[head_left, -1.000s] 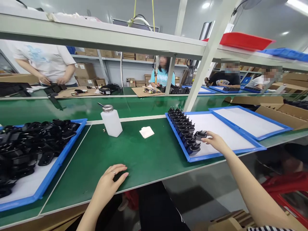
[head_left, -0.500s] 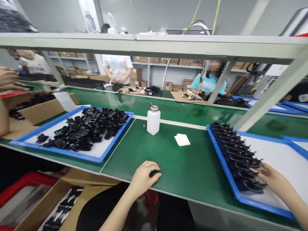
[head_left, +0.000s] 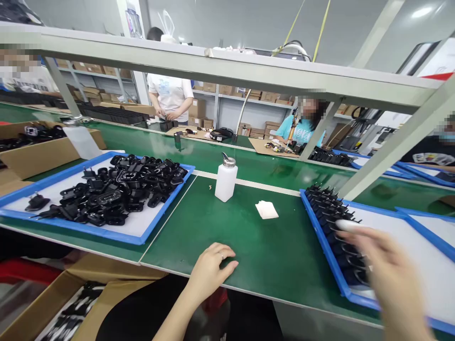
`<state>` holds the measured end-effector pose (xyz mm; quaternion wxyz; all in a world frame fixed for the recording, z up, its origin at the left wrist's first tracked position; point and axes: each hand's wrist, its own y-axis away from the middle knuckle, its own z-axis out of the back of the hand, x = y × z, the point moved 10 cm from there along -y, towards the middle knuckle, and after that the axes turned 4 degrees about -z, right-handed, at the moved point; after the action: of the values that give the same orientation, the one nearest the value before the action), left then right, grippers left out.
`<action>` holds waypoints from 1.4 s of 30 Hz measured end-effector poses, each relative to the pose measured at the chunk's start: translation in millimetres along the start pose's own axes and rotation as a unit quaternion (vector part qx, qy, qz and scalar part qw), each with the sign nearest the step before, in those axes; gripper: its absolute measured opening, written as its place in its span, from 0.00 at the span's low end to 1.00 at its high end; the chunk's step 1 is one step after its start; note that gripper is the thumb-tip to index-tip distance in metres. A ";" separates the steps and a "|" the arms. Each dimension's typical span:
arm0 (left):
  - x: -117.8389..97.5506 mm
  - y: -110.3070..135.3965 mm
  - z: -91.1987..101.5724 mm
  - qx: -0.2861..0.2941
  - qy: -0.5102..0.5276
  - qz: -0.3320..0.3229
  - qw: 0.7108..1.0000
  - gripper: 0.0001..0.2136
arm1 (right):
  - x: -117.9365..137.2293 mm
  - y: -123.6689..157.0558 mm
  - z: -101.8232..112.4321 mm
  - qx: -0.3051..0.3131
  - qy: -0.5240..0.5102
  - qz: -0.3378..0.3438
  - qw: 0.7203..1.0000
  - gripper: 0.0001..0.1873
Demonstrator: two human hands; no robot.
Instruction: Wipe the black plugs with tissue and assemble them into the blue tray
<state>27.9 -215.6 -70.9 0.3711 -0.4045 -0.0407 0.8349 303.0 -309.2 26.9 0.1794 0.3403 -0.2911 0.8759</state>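
Note:
My left hand [head_left: 213,267] rests on the green bench near its front edge, empty, with thumb and fingers apart. My right hand [head_left: 394,270] is blurred by motion above the right blue-rimmed tray [head_left: 322,255]. At its fingertips shows a white oblong thing [head_left: 349,225], too smeared to name. Below and beside that hand, black plug adapters [head_left: 329,213] stand packed in rows, pins up; the hand hides part of them. In the left blue-rimmed tray [head_left: 140,237] lies a loose heap of black plug adapters [head_left: 124,187].
A white pump bottle [head_left: 226,182] and a folded white wipe [head_left: 267,210] stand and lie mid-bench. Another white bottle [head_left: 83,142] is at left by a cardboard box [head_left: 42,158]. A slanted post [head_left: 398,139] rises behind the right tray. Several people work across the bench.
My right hand has lifted off the adapter rows toward the camera, and a white thing now shows at its fingertips. My left hand stays in place. The view has shifted slightly.

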 end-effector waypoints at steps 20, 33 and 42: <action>1.6 1.9 7.9 -0.029 0.031 0.006 0.999 0.08 | -40.1 -89.1 -171.3 0.192 0.072 -0.182 0.962 0.12; 1.1 2.3 9.3 -0.031 0.013 0.006 0.999 0.07 | -36.1 -67.3 -184.5 0.188 -0.300 -0.278 0.893 0.14; 3.6 2.1 6.1 -0.022 0.030 0.013 0.999 0.08 | -39.8 -71.5 -185.2 0.150 -0.290 -0.272 0.905 0.12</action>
<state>21.0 -213.3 -69.9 0.3527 -0.4375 -0.0429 0.8260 276.5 -142.0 -84.2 0.2649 0.6681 -0.0914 0.6893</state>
